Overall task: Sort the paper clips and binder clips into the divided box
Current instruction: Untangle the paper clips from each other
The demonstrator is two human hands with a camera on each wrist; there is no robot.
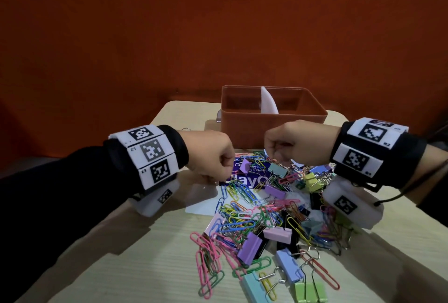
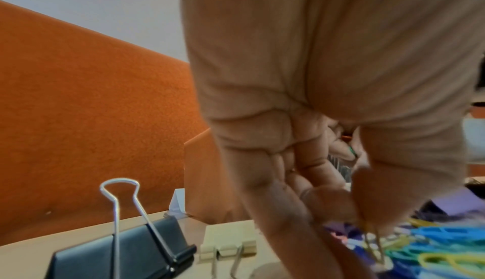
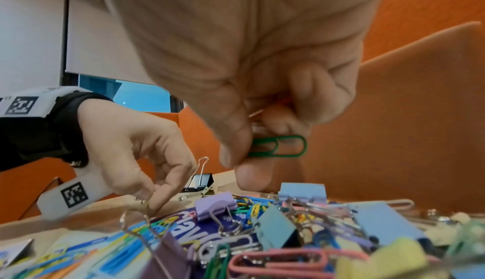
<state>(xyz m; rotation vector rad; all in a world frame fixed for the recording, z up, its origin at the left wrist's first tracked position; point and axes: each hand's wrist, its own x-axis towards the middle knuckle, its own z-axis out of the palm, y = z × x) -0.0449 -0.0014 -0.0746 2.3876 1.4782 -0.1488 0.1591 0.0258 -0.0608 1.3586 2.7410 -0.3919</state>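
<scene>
The orange-brown divided box stands at the table's back, a white divider across its middle. In front of it lies a mixed pile of coloured paper clips and binder clips. At the pile's far left edge my left hand pinches a thin yellowish paper clip between thumb and fingertips. Just above the pile, close to the box front, my right hand pinches a green paper clip. Thin wires peek out of its curled fingers; what they are I cannot tell.
A black binder clip and a beige one sit apart at the left. A blue printed card and white paper lie under the pile. An orange wall rises behind the small table.
</scene>
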